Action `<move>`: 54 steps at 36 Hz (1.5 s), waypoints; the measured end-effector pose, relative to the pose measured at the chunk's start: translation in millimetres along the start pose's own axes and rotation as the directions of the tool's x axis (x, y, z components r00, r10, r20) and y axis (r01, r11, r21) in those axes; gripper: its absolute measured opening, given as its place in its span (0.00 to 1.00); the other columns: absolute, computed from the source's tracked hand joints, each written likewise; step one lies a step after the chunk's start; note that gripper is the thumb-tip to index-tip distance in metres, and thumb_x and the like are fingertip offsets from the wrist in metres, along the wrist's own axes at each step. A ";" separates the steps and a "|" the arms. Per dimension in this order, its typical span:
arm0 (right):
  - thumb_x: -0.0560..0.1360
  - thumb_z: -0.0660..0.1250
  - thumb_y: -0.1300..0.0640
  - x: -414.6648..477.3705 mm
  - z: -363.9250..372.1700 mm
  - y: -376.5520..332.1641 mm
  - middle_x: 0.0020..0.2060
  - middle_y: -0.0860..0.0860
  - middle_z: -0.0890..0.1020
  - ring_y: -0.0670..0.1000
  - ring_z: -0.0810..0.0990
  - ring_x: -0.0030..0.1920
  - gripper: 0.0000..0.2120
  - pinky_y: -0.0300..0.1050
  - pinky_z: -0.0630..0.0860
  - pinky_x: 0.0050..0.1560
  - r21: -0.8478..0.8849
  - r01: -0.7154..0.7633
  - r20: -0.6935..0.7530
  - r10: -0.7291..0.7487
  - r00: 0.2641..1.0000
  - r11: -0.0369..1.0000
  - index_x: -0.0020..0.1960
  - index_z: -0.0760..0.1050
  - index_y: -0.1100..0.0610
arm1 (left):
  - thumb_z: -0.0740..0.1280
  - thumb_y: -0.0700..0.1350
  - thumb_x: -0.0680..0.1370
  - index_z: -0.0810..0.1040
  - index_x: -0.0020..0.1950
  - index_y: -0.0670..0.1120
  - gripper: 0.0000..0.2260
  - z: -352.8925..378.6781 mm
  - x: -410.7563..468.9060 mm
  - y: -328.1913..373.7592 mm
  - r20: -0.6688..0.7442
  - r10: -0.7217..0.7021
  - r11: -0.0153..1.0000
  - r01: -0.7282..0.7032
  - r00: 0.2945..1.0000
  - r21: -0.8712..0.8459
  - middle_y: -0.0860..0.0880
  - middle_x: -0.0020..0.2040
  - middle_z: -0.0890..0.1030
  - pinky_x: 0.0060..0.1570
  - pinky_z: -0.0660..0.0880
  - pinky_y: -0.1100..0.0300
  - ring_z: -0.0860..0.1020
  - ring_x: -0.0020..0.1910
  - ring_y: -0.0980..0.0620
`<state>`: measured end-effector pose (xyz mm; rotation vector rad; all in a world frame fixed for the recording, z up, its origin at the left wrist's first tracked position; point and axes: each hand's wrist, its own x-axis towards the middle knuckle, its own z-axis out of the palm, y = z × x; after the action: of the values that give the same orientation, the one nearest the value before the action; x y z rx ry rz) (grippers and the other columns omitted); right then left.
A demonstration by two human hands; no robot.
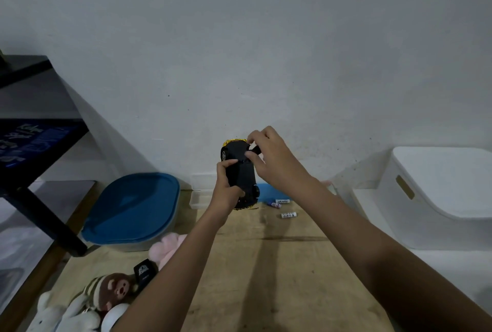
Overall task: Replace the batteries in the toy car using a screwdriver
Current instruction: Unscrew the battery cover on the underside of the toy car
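Nearest, at the left bench point(266, 278) edge, lie soft toys: a white one point(61, 315), a brown monkey point(114, 289) and a pink one point(166, 248), with a small black box point(145, 273) between them. Both forearms reach forward over the wooden surface.

Three batteries lie loose on the bench to the right of the hands: one white point(288, 214), and beyond it a second white one point(282, 201) touching a purple one point(274, 204).

The toy car point(239, 172) is held in the air above the far end of the bench, underside toward the camera, yellow body at the edges. The left hand point(226, 182) grips it round the lower half, fingers curled over the chassis. The right hand point(271, 161) pinches a dark screwdriver point(256, 150) against the upper half; its tip is hidden.

Farther back stand a blue-lidded tub point(133, 212), a clear tray point(198, 200), a white bin point(426, 198), a black shelf point(40, 132) and the wall point(266, 39).
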<state>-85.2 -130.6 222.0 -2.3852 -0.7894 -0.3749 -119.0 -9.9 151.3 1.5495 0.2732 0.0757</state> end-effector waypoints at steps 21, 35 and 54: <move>0.74 0.60 0.71 -1.0 5.3 11.0 0.48 0.57 0.74 0.52 0.74 0.43 0.07 0.46 0.74 0.42 -0.066 0.059 0.003 -0.059 0.998 0.996 0.47 0.75 0.63 | 0.58 0.22 0.68 0.65 0.59 0.58 0.33 0.2 6.6 -11.5 -0.070 -0.025 0.992 0.016 0.997 -0.123 0.42 0.64 0.71 0.38 0.75 0.57 0.74 0.54 0.42; 0.73 0.67 0.67 -65.0 9.0 103.8 0.48 0.60 0.80 0.52 0.77 0.46 0.09 0.21 0.67 0.43 0.304 -0.363 -0.303 0.450 0.840 0.881 0.53 0.78 0.65 | 0.58 0.22 0.69 0.64 0.62 0.56 0.33 -26.5 0.9 -50.9 -0.104 -0.106 0.984 0.090 0.989 -0.151 0.45 0.62 0.70 0.50 0.75 0.51 0.72 0.56 0.44; 0.71 0.66 0.70 -199.4 88.9 181.1 0.39 0.52 0.76 0.53 0.74 0.42 0.14 0.27 0.71 0.39 0.196 -0.811 0.178 0.794 0.582 0.551 0.53 0.73 0.56 | 0.59 0.21 0.67 0.68 0.55 0.62 0.36 -10.0 -11.3 -121.0 -0.029 -0.220 0.967 0.215 0.975 -0.138 0.40 0.64 0.73 0.48 0.74 0.51 0.74 0.55 0.42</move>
<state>-123.2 -282.8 -14.4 -2.2231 0.2984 0.1993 -147.0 -5.8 32.7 1.3773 0.4632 -0.0436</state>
